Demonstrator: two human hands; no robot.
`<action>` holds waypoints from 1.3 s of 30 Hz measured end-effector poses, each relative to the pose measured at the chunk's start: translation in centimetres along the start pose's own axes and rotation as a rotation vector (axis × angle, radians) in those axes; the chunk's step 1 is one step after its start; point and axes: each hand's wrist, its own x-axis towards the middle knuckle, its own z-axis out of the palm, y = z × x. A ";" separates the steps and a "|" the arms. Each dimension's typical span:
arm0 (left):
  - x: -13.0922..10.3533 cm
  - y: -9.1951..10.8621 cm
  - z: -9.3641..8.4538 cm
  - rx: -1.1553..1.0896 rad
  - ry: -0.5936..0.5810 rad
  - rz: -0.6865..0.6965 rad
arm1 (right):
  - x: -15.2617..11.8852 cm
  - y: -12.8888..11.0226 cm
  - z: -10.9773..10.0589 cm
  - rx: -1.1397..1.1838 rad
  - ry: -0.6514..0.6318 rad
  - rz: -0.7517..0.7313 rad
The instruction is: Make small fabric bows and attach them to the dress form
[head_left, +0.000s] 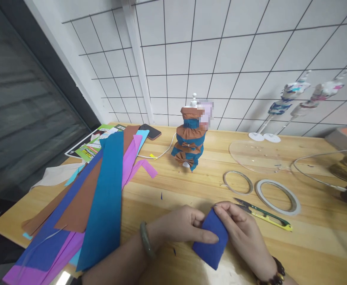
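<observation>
A dark blue piece of crepe paper (210,247), roughly four-sided, is held just above the table between my two hands. My left hand (185,225), with a green bangle at the wrist, grips its left side, the thumb lying across the front and the fingers behind. At the upper right corner my right hand (240,223) pinches the edge between thumb and fingers. Beyond my hands stands a small dress form (189,136) wrapped in brown and teal paper with brown bows. Thread snips (265,215) with yellow and green handles lie right of my right hand.
Strips of teal paper (106,198) and other colours pile up at left, near printed sheets (90,146) and a phone (151,132). Two tape rolls (277,196) (238,183) lie at right. A clear disc (250,156) and two small white-based dress forms (289,99) stand behind.
</observation>
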 end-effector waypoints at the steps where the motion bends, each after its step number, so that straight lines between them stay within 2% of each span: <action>1: 0.1 0.0 0.0 0.022 0.038 0.003 | 0.0 0.0 0.1 -0.001 -0.020 -0.017; 3: 0.3 0.0 0.0 0.031 0.102 0.013 | 0.1 -0.1 0.2 0.021 -0.023 -0.029; 6: 0.5 0.2 0.1 -0.031 0.169 0.050 | 0.3 -0.5 0.2 0.093 0.015 0.038; 10: 0.7 0.3 0.1 -0.085 0.217 0.111 | 0.5 -0.9 0.4 0.183 -0.086 0.121; 13: 0.9 -0.1 -0.1 -0.119 0.249 0.125 | 0.4 -0.9 0.6 0.205 -0.138 0.126; 19: 1.2 -0.5 -0.4 -0.036 0.358 0.088 | 0.3 -0.2 0.5 0.116 -0.126 0.060; 25: 1.6 -1.0 -1.0 -0.041 0.347 0.021 | 0.4 0.1 -0.1 0.139 -0.187 -0.079; 39: 1.3 0.0 -0.7 -0.185 0.320 0.063 | 0.2 0.5 -0.7 -0.007 -0.214 -0.238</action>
